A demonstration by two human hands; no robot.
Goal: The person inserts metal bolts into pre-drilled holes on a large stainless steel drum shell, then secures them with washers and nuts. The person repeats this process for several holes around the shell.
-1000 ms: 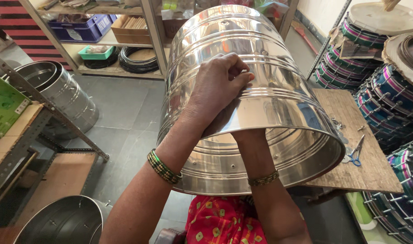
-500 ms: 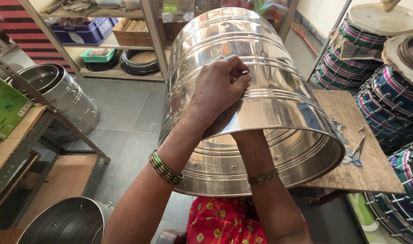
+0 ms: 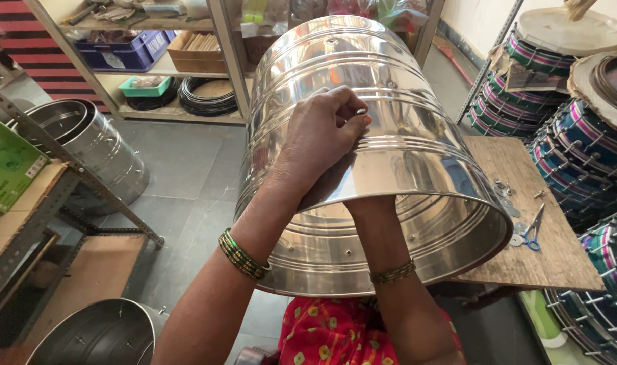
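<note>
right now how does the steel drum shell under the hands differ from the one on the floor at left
The steel drum shell under the left hand lies on its side, open end toward the camera, resting on the wooden board; the floor shell stands nearly upright by the metal rack. The held one has the right forearm reaching inside; nothing touches the floor shell. Both are shiny, ribbed steel cylinders.

A large shiny steel drum shell [image 3: 389, 169] lies on its side over a worn wooden board [image 3: 524, 236], open end toward the camera. The left hand [image 3: 322, 138] presses on the shell's outer wall, pinching a small metal fastener [image 3: 361, 112]; the right hand is hidden inside the shell. Blue-handled scissors [image 3: 532, 233] lie on the board right of the shell; stacked striped drums [image 3: 578, 155] stand beyond.
</note>
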